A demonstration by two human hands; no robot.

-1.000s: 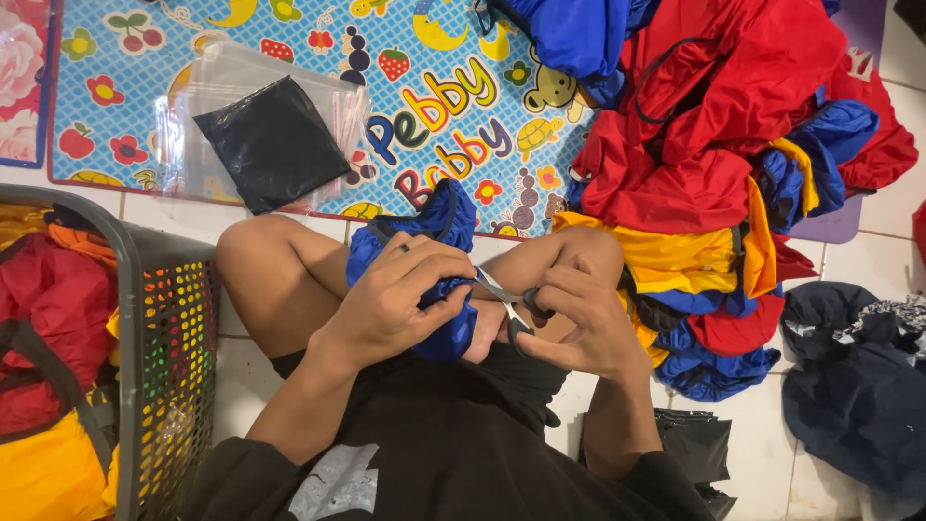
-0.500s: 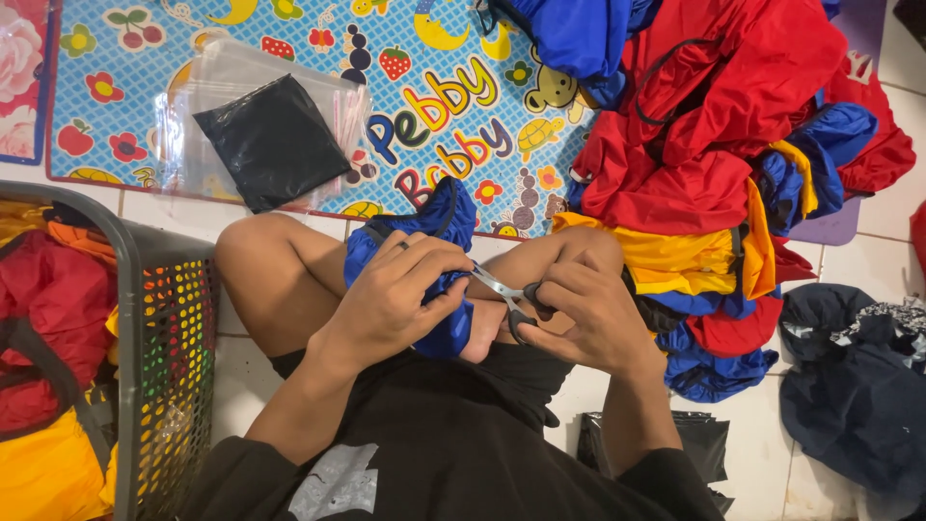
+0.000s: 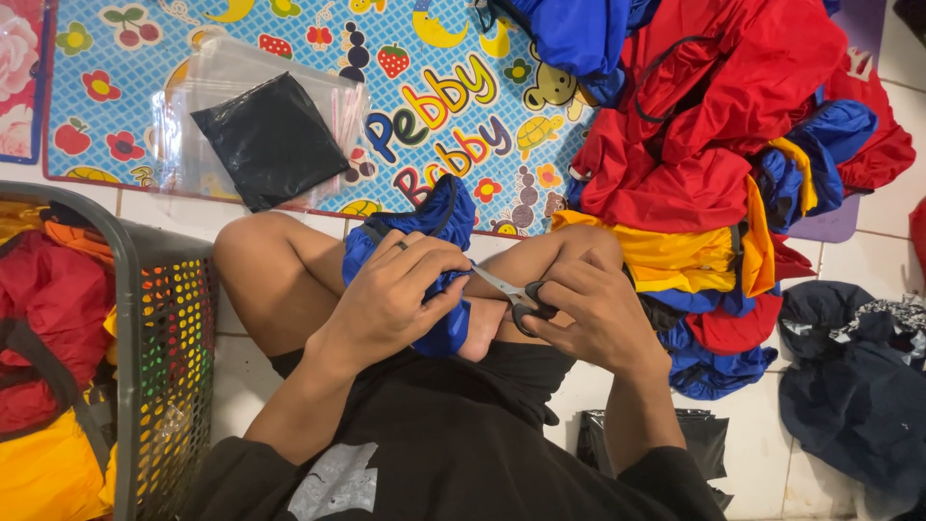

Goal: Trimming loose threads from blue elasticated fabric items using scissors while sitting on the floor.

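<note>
I sit on the floor with my knees up. My left hand (image 3: 391,294) grips a bunched blue fabric piece (image 3: 429,227) over my lap, a ring on one finger. My right hand (image 3: 593,314) holds small black-handled scissors (image 3: 516,292), fingers in the loops. The scissor blades point left and their tips touch the blue fabric right beside my left thumb. The two hands are close together between my knees.
A pile of red, yellow and blue garments (image 3: 714,154) lies at the right. A grey perforated basket (image 3: 169,338) with red and yellow fabric stands at the left. Clear bags with a black folded item (image 3: 265,135) rest on a colourful play mat (image 3: 434,87). Dark cloth (image 3: 854,386) lies far right.
My right hand with the scissors has shifted slightly up and the blades have closed in on the blue fabric. My left hand keeps its grip on the fabric.
</note>
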